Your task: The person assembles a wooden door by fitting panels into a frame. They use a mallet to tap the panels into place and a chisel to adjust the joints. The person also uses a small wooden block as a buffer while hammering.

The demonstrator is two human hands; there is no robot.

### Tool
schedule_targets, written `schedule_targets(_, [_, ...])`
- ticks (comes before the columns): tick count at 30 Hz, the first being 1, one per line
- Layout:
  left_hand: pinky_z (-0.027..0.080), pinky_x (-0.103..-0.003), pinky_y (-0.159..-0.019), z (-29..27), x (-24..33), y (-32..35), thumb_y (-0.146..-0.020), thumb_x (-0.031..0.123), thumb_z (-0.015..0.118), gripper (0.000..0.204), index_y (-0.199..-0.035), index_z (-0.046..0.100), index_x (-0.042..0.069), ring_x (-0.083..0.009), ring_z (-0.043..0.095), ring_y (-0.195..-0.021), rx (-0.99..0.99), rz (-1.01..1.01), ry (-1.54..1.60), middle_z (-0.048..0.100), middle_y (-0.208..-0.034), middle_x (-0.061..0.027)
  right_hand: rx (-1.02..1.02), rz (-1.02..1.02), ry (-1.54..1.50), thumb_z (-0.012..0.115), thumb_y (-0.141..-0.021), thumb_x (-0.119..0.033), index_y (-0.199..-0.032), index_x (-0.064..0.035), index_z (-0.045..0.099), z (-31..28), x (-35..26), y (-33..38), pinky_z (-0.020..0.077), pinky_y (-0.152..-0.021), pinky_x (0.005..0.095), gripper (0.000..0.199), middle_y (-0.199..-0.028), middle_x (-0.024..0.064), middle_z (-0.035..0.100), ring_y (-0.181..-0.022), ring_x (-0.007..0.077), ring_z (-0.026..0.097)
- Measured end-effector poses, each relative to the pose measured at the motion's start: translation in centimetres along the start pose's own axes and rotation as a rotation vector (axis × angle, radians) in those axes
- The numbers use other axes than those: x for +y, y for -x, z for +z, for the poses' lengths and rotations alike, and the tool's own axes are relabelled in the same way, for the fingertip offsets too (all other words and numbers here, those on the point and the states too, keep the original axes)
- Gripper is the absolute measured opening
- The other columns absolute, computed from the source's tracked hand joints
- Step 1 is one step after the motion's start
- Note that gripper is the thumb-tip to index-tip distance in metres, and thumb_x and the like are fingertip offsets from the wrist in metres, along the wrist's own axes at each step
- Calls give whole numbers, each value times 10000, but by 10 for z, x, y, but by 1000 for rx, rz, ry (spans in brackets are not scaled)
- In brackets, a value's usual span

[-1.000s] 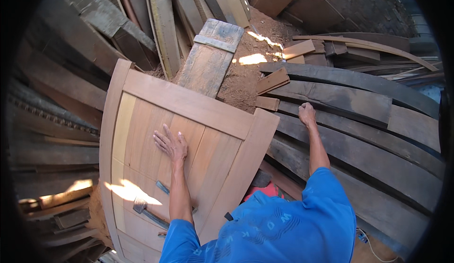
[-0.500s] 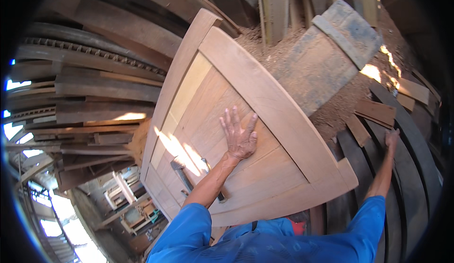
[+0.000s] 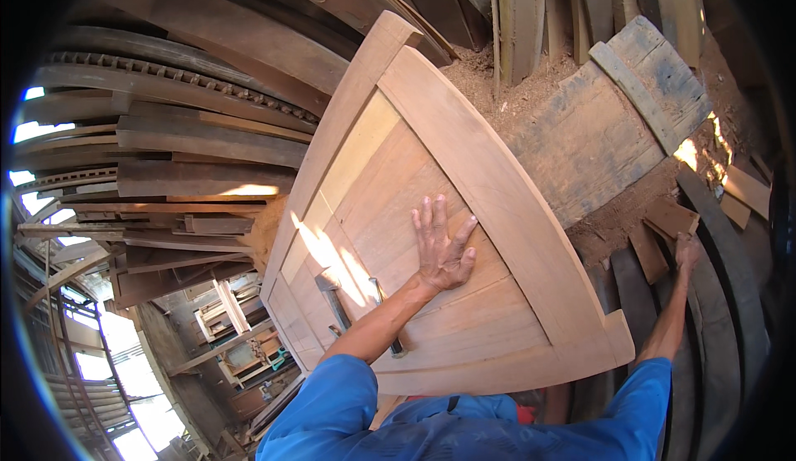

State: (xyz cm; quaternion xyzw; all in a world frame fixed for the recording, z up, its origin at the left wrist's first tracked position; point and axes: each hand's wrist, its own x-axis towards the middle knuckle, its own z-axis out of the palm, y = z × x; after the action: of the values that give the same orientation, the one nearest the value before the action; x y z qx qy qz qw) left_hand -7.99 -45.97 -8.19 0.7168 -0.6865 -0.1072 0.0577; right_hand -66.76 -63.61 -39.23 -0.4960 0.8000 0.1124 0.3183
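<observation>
A large framed wooden door panel [image 3: 398, 187] lies in front of me, its slats paler at one side. My left hand [image 3: 446, 249] rests flat on the slats, fingers spread. Off to the right, my right hand [image 3: 686, 252] closes on the near end of a small brown board piece [image 3: 668, 215]; its fingertips are partly hidden. A hammer-like tool [image 3: 332, 288] lies on the panel beside my left forearm. Another dark tool [image 3: 396, 346], partly covered by that forearm, is too hidden to name.
A worn plank [image 3: 580, 142] with a crosspiece lies beyond the panel amid sawdust [image 3: 531, 96]. Long boards [image 3: 207, 142] are stacked at the left, and dark planks [image 3: 715, 320] lie at the right. Wooden frames [image 3: 249, 357] stand at the lower left.
The view has shifted, so the panel sits slightly further right. My right hand has closed on the small board piece, which appears turned and shifted. My left hand stays flat on the panel.
</observation>
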Motion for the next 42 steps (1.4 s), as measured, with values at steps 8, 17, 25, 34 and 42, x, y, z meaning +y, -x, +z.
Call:
schedule_targets(8, [84,-803,-1114,-12,3,1,-918,416,573,539,-1427,552,238,-589,134,-1485,22,-35,-16,214,-1619,-330,316,-322,-15,611,-987,-329,-1114,49,656,-166,-94,173,471,-893,515,401,-1038,278,656,-1023,463,618])
schedule_targets(17, [169,-694,-1194,-13,12,-30,-889,319,656,431,-1283,635,146,-538,252,-1458,110,-58,144,338,-1549,-310,522,-637,-407,527,-1083,-278,-1114,55,615,-346,-177,362,457,-851,342,346,-965,128,603,-900,207,556])
schedule_targets(25, [210,-621,-1219,-112,51,-25,-824,410,765,764,-1457,478,92,-523,236,-1472,286,45,465,294,-1563,-333,447,-1019,-268,589,-1030,-230,-957,26,573,-341,-323,426,440,-763,391,266,-856,151,541,-785,290,517])
schedule_targets(34, [63,-647,-1231,-173,54,-84,-745,608,819,1214,-1629,175,82,-527,42,-1540,430,132,521,58,-1645,-365,99,-1158,-416,579,-1051,-284,-1077,52,650,-360,-428,453,457,-816,310,344,-895,50,629,-846,119,538])
schedule_targets(42, [208,-643,-1191,-119,15,-136,-597,214,923,1288,-1600,136,35,-582,272,-1394,465,-18,579,262,-1489,-376,66,-1150,-255,584,-1044,-282,-1084,51,658,-298,-486,419,458,-812,324,343,-851,60,628,-848,135,536])
